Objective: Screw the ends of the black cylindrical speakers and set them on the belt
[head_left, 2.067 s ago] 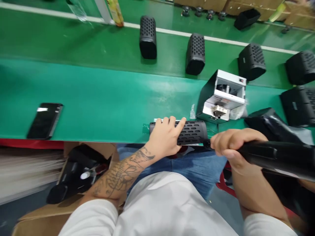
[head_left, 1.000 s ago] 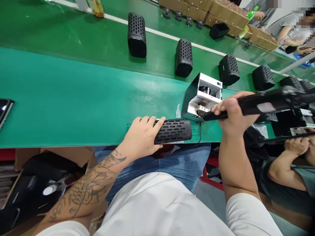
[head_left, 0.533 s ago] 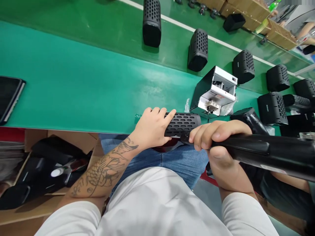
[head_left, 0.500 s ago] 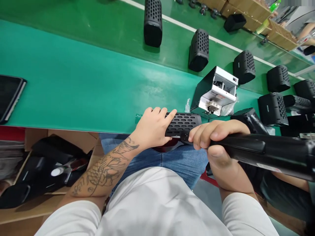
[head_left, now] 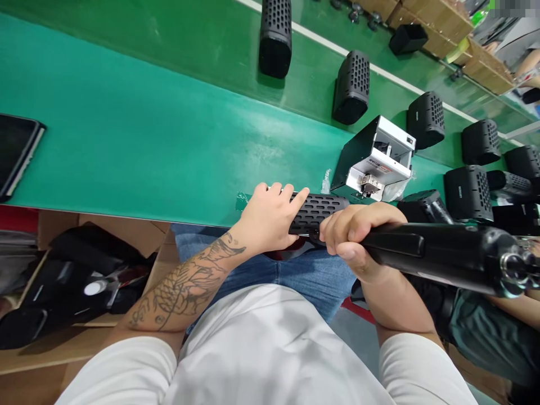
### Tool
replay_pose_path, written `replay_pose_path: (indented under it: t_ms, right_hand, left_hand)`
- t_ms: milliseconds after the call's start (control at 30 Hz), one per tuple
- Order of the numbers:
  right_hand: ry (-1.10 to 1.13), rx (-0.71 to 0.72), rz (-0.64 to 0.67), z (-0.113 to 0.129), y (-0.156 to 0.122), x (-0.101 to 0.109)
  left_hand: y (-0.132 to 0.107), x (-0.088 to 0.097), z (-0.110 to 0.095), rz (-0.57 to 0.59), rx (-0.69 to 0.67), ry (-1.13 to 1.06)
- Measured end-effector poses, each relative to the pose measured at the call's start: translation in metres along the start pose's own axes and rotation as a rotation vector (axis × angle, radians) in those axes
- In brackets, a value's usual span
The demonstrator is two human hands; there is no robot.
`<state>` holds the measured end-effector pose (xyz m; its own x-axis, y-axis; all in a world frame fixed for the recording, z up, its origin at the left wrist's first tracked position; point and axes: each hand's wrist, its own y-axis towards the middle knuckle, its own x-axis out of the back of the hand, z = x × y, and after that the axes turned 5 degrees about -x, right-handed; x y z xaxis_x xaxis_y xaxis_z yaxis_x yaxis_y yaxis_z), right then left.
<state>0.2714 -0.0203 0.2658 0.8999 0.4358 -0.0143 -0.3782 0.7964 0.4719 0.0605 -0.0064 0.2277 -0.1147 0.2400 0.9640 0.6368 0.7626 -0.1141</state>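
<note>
My left hand (head_left: 272, 219) is wrapped over a black perforated housing (head_left: 318, 211) lying at the front edge of the bench, above my lap. Its fingers press down on the slotted side. My right hand (head_left: 358, 236) grips a black electric screwdriver (head_left: 405, 253), held nearly level with its rear end pointing right. The driver's front end is at the housing's right end; my fingers hide the bit, and I cannot tell whether it touches. Just beyond the housing stands a silver-and-black screw feeder (head_left: 373, 160).
Several black perforated housings (head_left: 352, 87) stand along the green line (head_left: 312, 50) at the back. More black housings (head_left: 468, 194) crowd the right side. A dark tablet-like device (head_left: 19, 152) lies at far left. Below the bench, a cardboard box (head_left: 54, 351) holds black parts. Another person's leg (head_left: 493, 332) is at right.
My right hand and the electric screwdriver have shifted slightly left, and the driver's rear end now shows. My left hand stays on the housing. The whole view has moved a little.
</note>
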Motion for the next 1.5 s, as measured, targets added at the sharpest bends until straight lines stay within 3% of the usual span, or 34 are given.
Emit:
replay_pose_path:
  t_ms: [367, 467, 600, 633, 733, 833, 933, 1067, 1133, 1267, 1400, 1500]
  right_hand:
    - [-0.014, -0.041, -0.012, 0.001, -0.005, -0.003]
    - [-0.036, 0.062, -0.154, 0.012, 0.007, 0.027]
    - [-0.332, 0.153, -0.668, 0.006, 0.026, 0.103]
    - [-0.363, 0.133, -0.732, 0.0, 0.028, 0.12]
    - [-0.384, 0.027, -0.727, -0.019, 0.027, 0.153]
    - [-0.345, -0.058, -0.695, -0.032, 0.019, 0.156]
    - [-0.339, 0.0, -0.703, -0.035, 0.013, 0.149]
    - [-0.362, 0.121, -0.669, -0.009, 0.011, 0.126]
    - [-0.322, 0.137, -0.642, 0.015, 0.008, 0.101]
    - [-0.198, 0.065, -0.403, 0.052, 0.002, 0.034]
    - [-0.102, -0.002, -0.236, 0.043, 0.008, -0.023]
    - [-0.044, 0.027, -0.084, 0.019, 0.022, -0.043]
  left_hand:
    - [-0.003, -0.009, 0.005, -0.06, -0.011, -0.004]
    - [-0.003, -0.012, 0.006, -0.076, -0.017, 0.004]
    - [-0.005, -0.017, 0.012, -0.16, -0.073, -0.031]
    - [-0.007, -0.02, 0.016, -0.205, -0.108, -0.071]
    - [-0.017, -0.036, 0.035, -0.395, -0.208, -0.283]
    - [-0.031, -0.065, 0.059, -0.618, -0.179, -0.458]
    - [-0.043, -0.096, 0.08, -0.687, -0.125, -0.519]
    - [-0.046, -0.122, 0.089, -0.563, -0.122, -0.633]
    - [-0.044, -0.125, 0.087, -0.533, -0.11, -0.662]
    - [-0.039, -0.123, 0.082, -0.559, -0.134, -0.68]
    - [-0.038, -0.12, 0.079, -0.524, -0.089, -0.689]
    - [-0.036, -0.121, 0.076, -0.552, -0.105, -0.695]
